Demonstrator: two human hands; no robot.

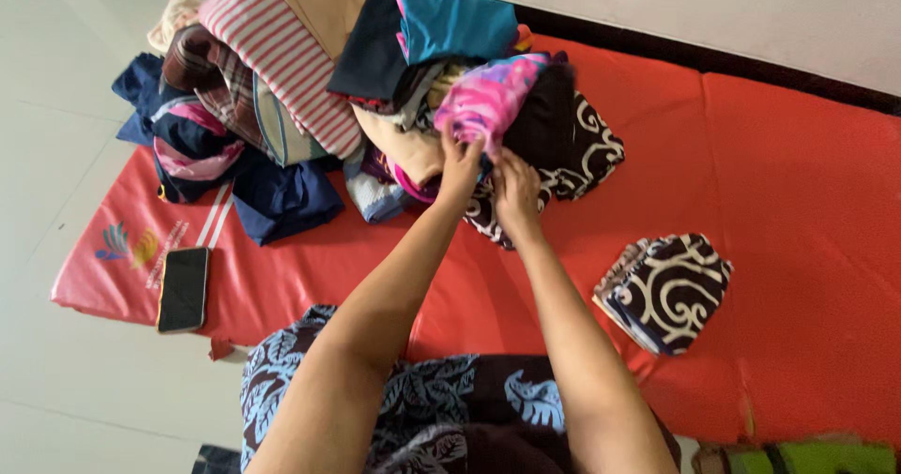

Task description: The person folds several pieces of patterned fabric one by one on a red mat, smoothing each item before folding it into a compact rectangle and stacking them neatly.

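Note:
Both arms reach forward into a big heap of mixed clothes (310,80) piled at the far side of a red mat (798,202). My left hand (460,169) grips the lower edge of a pink and purple patterned cloth (488,99). My right hand (515,191) sits just beside it, fingers closed on a black cloth with white swirls (582,150) under the pink one. A folded cloth of the same black and white swirl pattern (666,291) lies on the mat to the right of my arms.
A dark phone (183,289) lies on the mat's left end near a printed logo. Pale tiled floor (56,155) surrounds the mat at left; a light wall (751,14) runs behind it. A green object (826,457) shows at the bottom right.

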